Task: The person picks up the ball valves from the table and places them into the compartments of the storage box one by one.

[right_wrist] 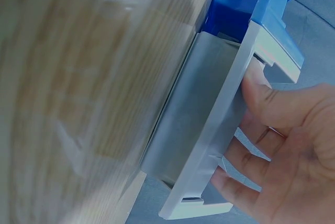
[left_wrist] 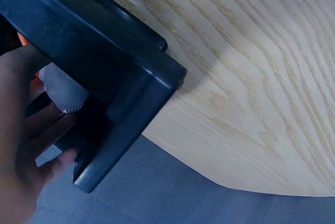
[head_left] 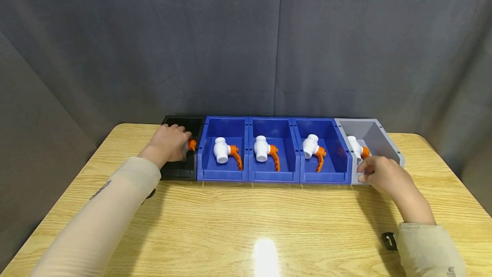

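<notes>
In the head view my left hand (head_left: 168, 142) reaches into the black bin (head_left: 180, 175) at the row's left end. Its fingers curl round a white ball valve (left_wrist: 63, 90), whose orange handle (head_left: 191, 145) shows beside the hand; the fingers cover much of the valve. At the other end, my right hand (head_left: 388, 176) is over the front of the grey bin (head_left: 389, 144), fingers relaxed and bent inward. Just behind those fingers lies another white ball valve (head_left: 355, 146) with an orange handle, partly hidden. In the right wrist view the fingers reach past the grey rim.
Between the end bins stand blue bins (head_left: 223, 175), each with one white ball valve, such as the middle one (head_left: 262, 148). All bins touch in a row on the wooden table (head_left: 215, 225). A grey curtain (head_left: 230, 46) hangs behind. A black strap piece (head_left: 389, 241) is by the right sleeve.
</notes>
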`<state>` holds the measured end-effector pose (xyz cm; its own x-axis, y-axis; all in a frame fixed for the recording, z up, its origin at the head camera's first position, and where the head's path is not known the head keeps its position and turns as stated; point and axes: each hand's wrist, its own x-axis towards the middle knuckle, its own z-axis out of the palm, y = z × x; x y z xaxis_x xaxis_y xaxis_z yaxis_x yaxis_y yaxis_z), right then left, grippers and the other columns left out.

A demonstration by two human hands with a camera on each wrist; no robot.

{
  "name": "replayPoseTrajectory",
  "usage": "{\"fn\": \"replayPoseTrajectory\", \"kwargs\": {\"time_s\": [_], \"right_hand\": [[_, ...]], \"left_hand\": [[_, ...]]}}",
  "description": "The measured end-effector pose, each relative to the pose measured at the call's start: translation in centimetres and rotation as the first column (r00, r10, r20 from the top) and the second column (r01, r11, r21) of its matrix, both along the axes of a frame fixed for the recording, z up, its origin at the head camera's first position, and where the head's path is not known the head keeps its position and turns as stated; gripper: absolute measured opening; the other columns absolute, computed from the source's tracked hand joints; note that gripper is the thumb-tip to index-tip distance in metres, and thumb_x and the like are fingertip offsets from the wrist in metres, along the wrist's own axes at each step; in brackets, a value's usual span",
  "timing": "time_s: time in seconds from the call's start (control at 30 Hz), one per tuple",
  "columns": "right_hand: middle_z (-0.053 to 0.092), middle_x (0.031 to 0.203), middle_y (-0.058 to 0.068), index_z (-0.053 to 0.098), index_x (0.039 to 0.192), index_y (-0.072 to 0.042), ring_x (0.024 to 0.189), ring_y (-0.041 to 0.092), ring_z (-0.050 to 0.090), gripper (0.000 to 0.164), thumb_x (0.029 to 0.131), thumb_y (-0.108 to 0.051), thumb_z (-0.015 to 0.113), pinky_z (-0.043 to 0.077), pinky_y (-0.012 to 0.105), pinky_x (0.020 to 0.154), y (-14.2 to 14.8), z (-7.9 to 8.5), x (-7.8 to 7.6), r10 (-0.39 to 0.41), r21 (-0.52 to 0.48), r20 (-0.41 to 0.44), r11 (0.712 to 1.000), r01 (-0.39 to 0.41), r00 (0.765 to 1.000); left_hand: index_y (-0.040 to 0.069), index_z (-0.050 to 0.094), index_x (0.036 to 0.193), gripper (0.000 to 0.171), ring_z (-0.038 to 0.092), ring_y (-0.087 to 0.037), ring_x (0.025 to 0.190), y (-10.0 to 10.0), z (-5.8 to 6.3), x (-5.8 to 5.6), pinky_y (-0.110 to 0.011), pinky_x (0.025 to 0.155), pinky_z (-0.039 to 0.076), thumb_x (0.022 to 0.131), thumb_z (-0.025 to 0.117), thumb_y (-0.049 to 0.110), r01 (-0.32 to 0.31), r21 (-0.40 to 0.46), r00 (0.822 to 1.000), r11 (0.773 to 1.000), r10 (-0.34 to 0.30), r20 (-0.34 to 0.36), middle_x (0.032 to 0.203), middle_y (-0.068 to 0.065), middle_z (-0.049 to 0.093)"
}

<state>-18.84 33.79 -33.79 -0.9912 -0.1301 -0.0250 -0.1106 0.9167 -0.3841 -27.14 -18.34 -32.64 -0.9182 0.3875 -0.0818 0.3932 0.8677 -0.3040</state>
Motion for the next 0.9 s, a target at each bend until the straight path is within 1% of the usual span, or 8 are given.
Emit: {"fn": "replayPoseTrajectory", "kwargs": {"time_s": [0.2,0.37,0.47,0.63,0.9], "right_hand": [[0.069,0.088,0.015,0.069,0.088,-0.001,0.081,0.031,0.062,0.01,0.082,-0.004,0.076,0.046,0.05,0.071,0.03,0.06,0.03,0.005,-0.003,-0.007,1.0,-0.005,1.0],[0.069,0.087,0.014,0.069,0.088,-0.001,0.08,0.03,0.061,0.009,0.082,-0.003,0.076,0.046,0.049,0.071,0.04,0.01,0.09,0.004,-0.002,-0.004,1.0,-0.004,1.0],[0.068,0.086,0.014,0.069,0.087,-0.001,0.079,0.03,0.06,0.009,0.082,-0.003,0.075,0.046,0.049,0.071,-0.01,-0.02,0.1,0.0,-0.003,-0.004,1.0,0.0,1.0],[0.068,0.087,0.015,0.068,0.088,-0.001,0.079,0.03,0.06,0.009,0.082,-0.002,0.076,0.046,0.05,0.071,-0.07,0.01,0.1,-0.011,-0.003,0.008,1.0,0.011,1.0],[0.067,0.086,0.015,0.068,0.087,-0.001,0.079,0.03,0.059,0.009,0.082,-0.002,0.076,0.046,0.05,0.071,-0.05,0.01,0.07,-0.011,-0.004,0.01,1.0,0.011,1.0]], "left_hand": [[0.003,0.065,0.123,0.058,0.059,-0.035,0.102,-0.19,0.02,0.03,-0.051,0.093,0.048,0.076,0.084,0.03,0.007,0.033,1.0,0.999,-0.008,0.025,0.114,-0.017,0.065],[0.002,0.064,0.124,0.055,0.058,-0.036,0.107,-0.2,0.16,0.22,-0.053,0.096,0.046,0.078,0.081,0.027,0.006,0.05,0.999,0.999,-0.008,0.045,0.119,-0.018,0.064],[0.003,0.065,0.124,0.052,0.057,-0.036,0.109,-0.15,0.07,0.26,-0.052,0.096,0.046,0.079,0.08,0.026,0.012,0.049,0.999,0.999,-0.014,0.042,0.12,-0.018,0.064],[0.004,0.066,0.123,0.051,0.058,-0.035,0.109,-0.08,-0.2,0.19,-0.052,0.095,0.047,0.079,0.08,0.027,0.015,0.028,1.0,1.0,-0.015,0.024,0.119,-0.018,0.064],[0.006,0.065,0.125,0.057,0.057,-0.034,0.109,0.21,-0.36,0.43,-0.052,0.094,0.047,0.079,0.082,0.034,-0.014,-0.034,1.0,0.999,0.014,0.014,0.119,-0.015,0.064]]}}
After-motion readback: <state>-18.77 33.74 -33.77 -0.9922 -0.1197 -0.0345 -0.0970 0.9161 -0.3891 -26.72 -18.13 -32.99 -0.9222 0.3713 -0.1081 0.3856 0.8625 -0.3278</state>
